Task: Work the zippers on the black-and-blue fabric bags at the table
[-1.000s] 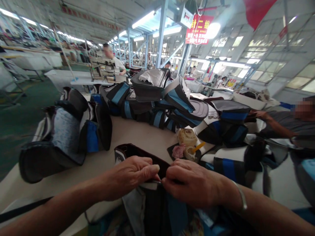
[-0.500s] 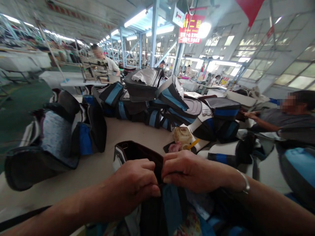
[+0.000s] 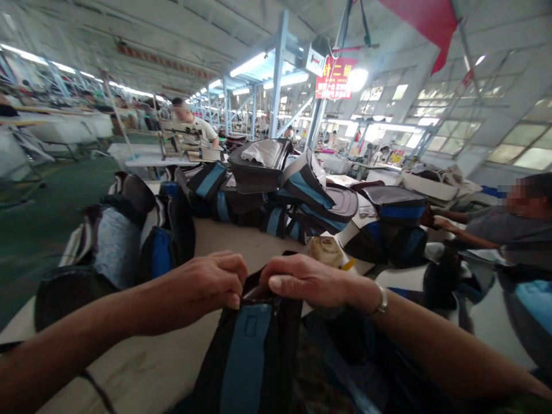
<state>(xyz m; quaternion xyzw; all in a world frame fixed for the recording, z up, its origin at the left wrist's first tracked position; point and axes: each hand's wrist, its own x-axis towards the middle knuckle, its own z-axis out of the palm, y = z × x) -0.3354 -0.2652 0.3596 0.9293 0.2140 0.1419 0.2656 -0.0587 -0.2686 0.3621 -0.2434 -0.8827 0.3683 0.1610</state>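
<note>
In front of me hangs a dark fabric bag (image 3: 248, 359) with a blue stripe down its side and a small stitched rectangle near the top. My left hand (image 3: 211, 283) pinches the left part of its upper edge between thumb and fingers. On the other side of the opening, my right hand (image 3: 304, 277) grips the same edge, its fingers curled over it and thumb on the near side. A little of the bag's inside shows between the hands. The lower end of the bag runs out of view.
Similar bags (image 3: 263, 167) are heaped along the far side of the pale table (image 3: 233, 237). More bags (image 3: 116, 241) stand at the left. Past my right hand sits a yellowish round object (image 3: 324, 251). A co-worker (image 3: 487, 218) handles material at the right; another person sits farther back.
Both hands have shifted left and slightly up along the bag's edge. The bag has turned, so its blue-striped side now faces me and its opening shows less. The camera view has tilted up.
</note>
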